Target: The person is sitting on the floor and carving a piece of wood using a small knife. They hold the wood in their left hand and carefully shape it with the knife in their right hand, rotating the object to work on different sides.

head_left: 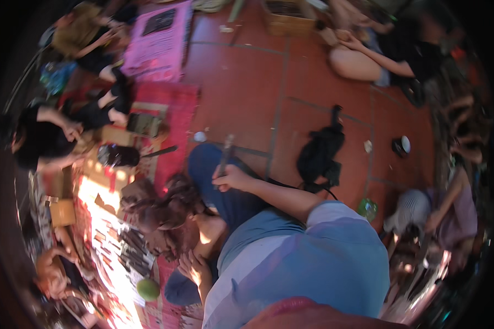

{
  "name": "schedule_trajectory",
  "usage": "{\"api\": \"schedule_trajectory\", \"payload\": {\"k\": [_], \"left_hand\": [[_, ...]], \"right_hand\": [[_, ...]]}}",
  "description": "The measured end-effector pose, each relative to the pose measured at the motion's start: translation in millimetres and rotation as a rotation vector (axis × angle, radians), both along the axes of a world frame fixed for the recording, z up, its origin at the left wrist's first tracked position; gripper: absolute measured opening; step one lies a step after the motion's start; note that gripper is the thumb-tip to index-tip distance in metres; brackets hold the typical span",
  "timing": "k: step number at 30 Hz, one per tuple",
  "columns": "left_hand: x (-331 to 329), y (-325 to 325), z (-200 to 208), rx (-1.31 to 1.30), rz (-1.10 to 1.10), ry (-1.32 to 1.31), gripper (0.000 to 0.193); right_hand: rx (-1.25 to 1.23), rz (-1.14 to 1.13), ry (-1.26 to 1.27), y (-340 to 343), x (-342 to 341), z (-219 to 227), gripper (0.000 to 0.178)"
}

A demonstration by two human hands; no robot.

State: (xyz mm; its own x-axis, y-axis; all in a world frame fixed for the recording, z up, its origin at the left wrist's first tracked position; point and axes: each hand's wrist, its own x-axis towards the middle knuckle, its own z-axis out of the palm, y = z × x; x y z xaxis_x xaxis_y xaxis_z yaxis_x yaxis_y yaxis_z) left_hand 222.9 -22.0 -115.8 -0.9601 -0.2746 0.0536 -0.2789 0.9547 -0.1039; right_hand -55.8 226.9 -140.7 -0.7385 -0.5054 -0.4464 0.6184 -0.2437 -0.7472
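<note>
Fingers of our right hand are closed around a slim chisel-like tool, its free end pointing away from us above our blue-trousered leg, perhaps to keep it clear of the lap. Our left hand, fingers loosely spread, lies at the near edge of the dark brown carving, which sits against that leg, probably for support. Blur hides the tool's tip and the carving's form; we cannot tell what lies beneath our left palm.
</note>
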Motion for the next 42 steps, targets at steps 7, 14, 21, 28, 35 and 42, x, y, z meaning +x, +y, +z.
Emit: {"api": "schedule_trajectory", "payload": {"k": [7, 14, 21, 28, 35, 42], "left_hand": [[-55, -14, 8, 0.455, 0.083, -0.312, 0.033], [-59, 5, 0, 0.417, 0.057, -0.191, 0.031], [-54, -2, -11, 0.397, 0.058, -0.198, 0.029], [-100, -20, 24, 1.428, 0.282, 0.100, 0.078], [-183, 16, 163, 1.451, 0.033, 0.790, 0.092], [-201, 38, 166, 1.244, -0.043, 0.757, 0.083]], "right_hand": [[0.054, -0.066, -0.005, 11, -4, 18, 0.023], [0.069, -0.023, -0.003, 8, -9, 14, 0.026], [0.070, -0.032, -0.008, 5, -7, 8, 0.027], [0.093, -0.049, -0.019, 10, -12, 13, 0.030], [0.183, -0.028, 0.017, 7, -12, 12, 0.027], [0.177, -0.007, -0.016, 9, -7, 12, 0.023]]}}
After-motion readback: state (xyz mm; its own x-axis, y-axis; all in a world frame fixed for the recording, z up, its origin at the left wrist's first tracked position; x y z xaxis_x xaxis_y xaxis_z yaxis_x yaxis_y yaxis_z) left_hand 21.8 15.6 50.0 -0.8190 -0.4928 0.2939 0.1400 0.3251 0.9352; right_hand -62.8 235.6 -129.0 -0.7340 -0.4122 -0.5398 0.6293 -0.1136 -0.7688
